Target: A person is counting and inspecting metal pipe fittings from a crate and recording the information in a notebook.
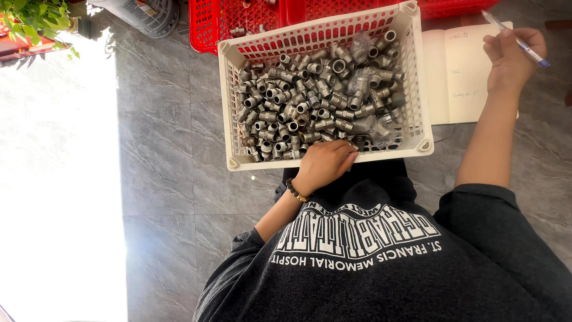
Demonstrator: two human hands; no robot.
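cream crate [325, 31], grey metal fittings [316, 95], blue pen [517, 40]

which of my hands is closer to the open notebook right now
Right. Your right hand holds a pen directly over the open notebook; your left hand rests on the white crate's near rim, well aside.

We saw a red crate [220, 24] behind, on grey tiled floor [167, 149] | a green plant [36, 15] at the far corner | a grey ribbed bin [146, 15] beside it | bright sunlight [59, 179] across the tiles.
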